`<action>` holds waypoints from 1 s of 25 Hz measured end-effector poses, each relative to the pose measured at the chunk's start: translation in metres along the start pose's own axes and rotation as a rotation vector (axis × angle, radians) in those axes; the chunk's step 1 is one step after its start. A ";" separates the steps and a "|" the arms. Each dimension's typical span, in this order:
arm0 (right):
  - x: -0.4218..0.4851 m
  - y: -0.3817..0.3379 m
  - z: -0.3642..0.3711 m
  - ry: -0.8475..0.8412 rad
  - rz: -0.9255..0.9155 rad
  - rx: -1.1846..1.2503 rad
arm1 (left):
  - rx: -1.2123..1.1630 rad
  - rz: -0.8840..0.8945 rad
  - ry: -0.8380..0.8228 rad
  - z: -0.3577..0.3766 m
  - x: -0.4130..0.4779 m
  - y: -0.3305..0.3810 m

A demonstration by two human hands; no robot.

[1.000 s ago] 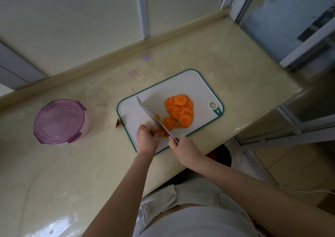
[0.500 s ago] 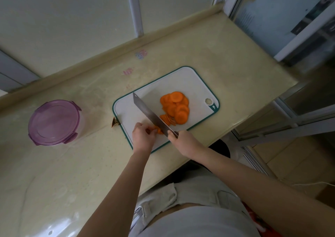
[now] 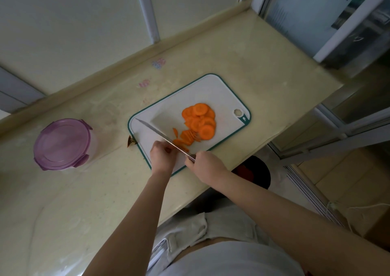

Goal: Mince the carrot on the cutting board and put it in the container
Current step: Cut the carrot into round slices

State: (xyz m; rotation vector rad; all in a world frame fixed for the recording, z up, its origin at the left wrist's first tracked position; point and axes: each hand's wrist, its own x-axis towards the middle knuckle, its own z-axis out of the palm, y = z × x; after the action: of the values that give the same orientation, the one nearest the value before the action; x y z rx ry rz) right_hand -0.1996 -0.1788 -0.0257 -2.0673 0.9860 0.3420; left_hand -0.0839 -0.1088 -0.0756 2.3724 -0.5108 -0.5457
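Head view: cream counter (image 3: 263, 69) under pale wall (image 3: 84, 33), window (image 3: 316, 12) right.
Curled left hand (image 3: 163, 156) pins carrot (image 3: 185, 137); right hand (image 3: 207, 164) grips knife (image 3: 160, 135); stickers (image 3: 158, 62) unreadable.

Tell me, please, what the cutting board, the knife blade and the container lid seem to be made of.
Cutting board: likely plastic, matte white with a moulded teal rim.
Knife blade: metal, probably steel, thin, grey, reflective.
Container lid: translucent purple plastic, glossy, with clip tabs.

The beige counter (image 3: 242, 69) carries a cutting board (image 3: 202, 94) and lidded container (image 3: 63, 144).
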 end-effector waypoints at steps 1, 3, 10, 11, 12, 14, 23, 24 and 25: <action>0.002 -0.001 -0.001 -0.017 0.001 0.048 | 0.003 0.005 0.003 -0.001 -0.001 0.001; 0.012 0.000 -0.009 -0.053 0.016 0.145 | 0.014 0.013 0.001 -0.001 -0.003 0.004; 0.018 0.001 -0.018 -0.021 -0.058 0.230 | 0.016 -0.003 0.002 -0.001 -0.005 0.005; 0.017 -0.001 -0.020 -0.007 -0.072 0.226 | 0.014 -0.002 0.005 -0.001 -0.005 0.004; 0.016 -0.003 -0.023 0.007 -0.083 0.213 | 0.010 -0.001 0.006 -0.001 -0.004 0.003; 0.014 -0.003 -0.025 0.016 -0.087 0.184 | -0.012 -0.007 -0.001 -0.001 -0.002 0.000; 0.006 0.010 -0.007 -0.077 0.030 0.231 | -0.027 -0.045 0.005 0.000 -0.001 0.000; 0.006 0.008 -0.006 -0.070 0.031 0.223 | -0.026 -0.052 0.002 0.000 0.000 0.001; 0.006 0.008 -0.005 -0.063 0.031 0.218 | -0.027 -0.059 0.000 0.000 0.000 0.001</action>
State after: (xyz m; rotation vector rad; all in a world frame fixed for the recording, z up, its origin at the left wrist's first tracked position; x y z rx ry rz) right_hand -0.2018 -0.1887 -0.0297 -1.8356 0.9733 0.2998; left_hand -0.0841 -0.1094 -0.0753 2.3683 -0.4323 -0.5761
